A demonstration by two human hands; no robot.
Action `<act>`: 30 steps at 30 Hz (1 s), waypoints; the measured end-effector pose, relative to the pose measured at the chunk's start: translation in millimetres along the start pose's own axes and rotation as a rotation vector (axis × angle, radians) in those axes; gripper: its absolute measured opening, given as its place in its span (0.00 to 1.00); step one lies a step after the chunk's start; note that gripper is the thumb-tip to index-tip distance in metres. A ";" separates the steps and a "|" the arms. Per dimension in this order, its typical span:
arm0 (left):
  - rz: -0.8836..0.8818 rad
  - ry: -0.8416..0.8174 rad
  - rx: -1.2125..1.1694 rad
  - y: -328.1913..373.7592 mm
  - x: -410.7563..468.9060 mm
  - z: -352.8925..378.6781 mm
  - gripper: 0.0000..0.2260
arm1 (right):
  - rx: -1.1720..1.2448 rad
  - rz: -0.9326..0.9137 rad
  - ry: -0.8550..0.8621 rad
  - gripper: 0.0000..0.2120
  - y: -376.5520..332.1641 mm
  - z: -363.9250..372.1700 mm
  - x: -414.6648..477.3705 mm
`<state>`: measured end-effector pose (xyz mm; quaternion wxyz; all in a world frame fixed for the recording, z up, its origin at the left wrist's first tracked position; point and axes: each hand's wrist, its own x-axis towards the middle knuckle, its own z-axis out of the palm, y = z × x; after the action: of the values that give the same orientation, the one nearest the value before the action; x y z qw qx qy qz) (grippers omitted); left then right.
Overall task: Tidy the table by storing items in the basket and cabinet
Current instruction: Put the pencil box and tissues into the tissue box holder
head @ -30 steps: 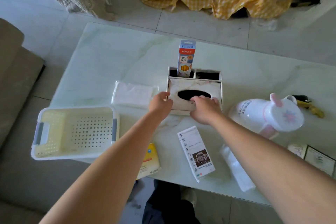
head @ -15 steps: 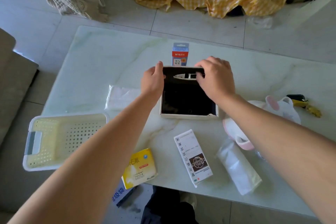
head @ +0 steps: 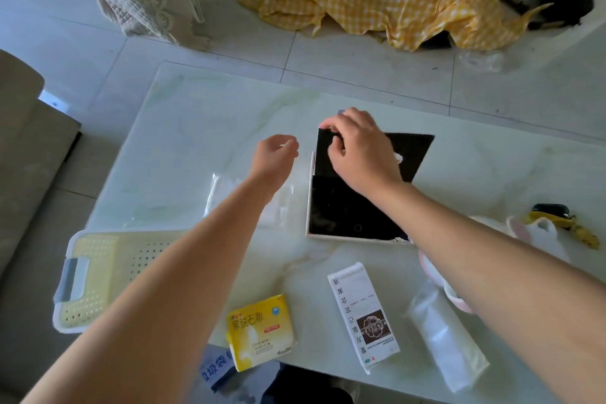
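Observation:
A tissue box [head: 341, 213] stands open at the middle of the marble table [head: 203, 128], its dark inside showing and its black-lined lid [head: 416, 154] swung up and back. My right hand [head: 357, 147] pinches the lid's top left corner. My left hand [head: 278, 154] hovers just left of the box with loosely curled fingers, touching nothing. A soft pack of tissues [head: 226, 190] lies under my left forearm. The yellow perforated basket [head: 98, 275] sits at the table's left front corner.
Near the front edge lie a yellow medicine box [head: 259, 331], a white carton [head: 364, 315] and a clear plastic packet [head: 449, 348]. A pink-and-white cup [head: 537, 236], a black key fob [head: 551, 210] and a banana peel [head: 580, 233] sit at right. A sofa [head: 26, 154] stands on the left.
The tissue box lid has been swung fully open and back. My left hand has let go of the lid and moved left; my right hand still holds its corner.

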<state>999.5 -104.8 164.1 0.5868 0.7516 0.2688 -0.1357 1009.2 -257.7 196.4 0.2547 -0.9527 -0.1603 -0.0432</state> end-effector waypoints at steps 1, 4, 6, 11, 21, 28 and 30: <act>-0.003 0.039 0.064 -5.2 4.1 -8.9 0.06 | 0.085 0.016 -0.075 0.13 -11.3 10.8 0.4; -0.091 0.169 0.256 -31.1 16.6 -47.9 0.06 | 0.383 0.300 -0.437 0.16 -44.5 54.9 0.3; -0.190 0.179 0.266 -51.4 24.4 -73.2 0.06 | 0.458 0.557 -0.619 0.23 -57.1 87.7 -3.6; -0.375 0.125 0.300 -87.7 44.1 -109.9 0.26 | 0.389 0.970 -0.685 0.30 -63.5 142.3 -12.6; -0.310 0.231 0.359 -107.3 47.6 -115.6 0.08 | 0.572 1.094 -0.405 0.29 -72.7 152.5 -7.5; -0.208 0.303 0.215 -73.5 15.6 -85.5 0.13 | 0.552 0.956 -0.199 0.09 -59.6 98.2 -11.0; -0.175 0.282 0.197 -65.9 0.9 -60.1 0.14 | 0.438 0.936 -0.184 0.09 -38.9 75.4 -23.6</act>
<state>956.4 -36.2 126.8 0.4531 0.7906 0.3982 -0.1054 974.2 -194.9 145.5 0.4249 -0.8465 0.2556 0.1938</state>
